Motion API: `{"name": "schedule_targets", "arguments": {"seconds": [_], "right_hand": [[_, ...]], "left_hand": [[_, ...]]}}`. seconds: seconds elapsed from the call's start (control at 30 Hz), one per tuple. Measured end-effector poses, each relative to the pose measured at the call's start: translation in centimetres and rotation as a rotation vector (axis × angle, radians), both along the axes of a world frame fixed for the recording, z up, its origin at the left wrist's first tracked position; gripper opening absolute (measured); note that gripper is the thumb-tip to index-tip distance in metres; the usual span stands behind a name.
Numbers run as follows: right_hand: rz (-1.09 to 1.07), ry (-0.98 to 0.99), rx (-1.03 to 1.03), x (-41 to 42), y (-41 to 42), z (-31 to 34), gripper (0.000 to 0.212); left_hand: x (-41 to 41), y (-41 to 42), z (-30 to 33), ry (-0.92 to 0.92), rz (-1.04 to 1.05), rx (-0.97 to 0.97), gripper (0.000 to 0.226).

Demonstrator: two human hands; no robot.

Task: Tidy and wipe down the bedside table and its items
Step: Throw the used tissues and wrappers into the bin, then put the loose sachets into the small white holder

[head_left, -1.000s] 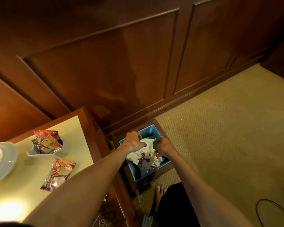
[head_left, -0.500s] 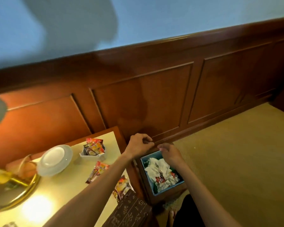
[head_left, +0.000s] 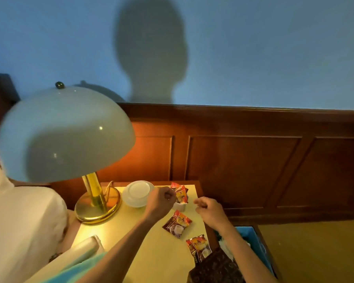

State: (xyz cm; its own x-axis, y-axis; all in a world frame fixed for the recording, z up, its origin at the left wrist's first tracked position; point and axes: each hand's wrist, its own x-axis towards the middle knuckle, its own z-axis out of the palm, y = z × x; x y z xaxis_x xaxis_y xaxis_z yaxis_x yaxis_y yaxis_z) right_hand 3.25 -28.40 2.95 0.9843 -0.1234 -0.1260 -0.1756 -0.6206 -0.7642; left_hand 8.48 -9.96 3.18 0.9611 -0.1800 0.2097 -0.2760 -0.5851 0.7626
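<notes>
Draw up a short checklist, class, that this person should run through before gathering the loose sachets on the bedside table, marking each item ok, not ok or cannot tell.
1. Left hand free of any item: ok, its fingers are curled but nothing shows in them.
2. Right hand free: ok, loosely curled, holding nothing visible.
3. Loose sachets in plain sight: ok, one sachet lies flat mid-table, another near the front edge.
4. White holder upright with its sachets inside: ok.
5. Front sachet fully free to lift: cannot tell, a dark patterned item overlaps its lower end.
6. Wiping cloth at hand: cannot tell, none is clearly identifiable.
</notes>
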Motion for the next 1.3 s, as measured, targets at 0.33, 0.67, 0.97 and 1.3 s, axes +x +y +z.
{"name": "schedule_targets", "arguments": {"seconds": [0.33,0.67,0.97,1.3], "right_hand": [[-0.085,0.182,-0.049,3.7,3.2,-3.5,0.045],[-0.085,0.218,-0.101,9.7,3.4,-7.0,0.075],[-0.093,0.173,-0.135,11.3,3.2,-8.3,0.061],[0.001,0.111,-0.158,6.7,3.6,-3.7,0.067]], "left_hand": [[2.8,2.1,-4.5,0.261,0.121,0.076,0.030],[6.3,-0.1,-7.0,0.442,0.048,0.206,0.034],[6.6,-0.3,-7.5,0.430,0.094,0.091,0.021],[2.1,1.8,-4.4,0.306,0.159,-0.053,0.029]]}}
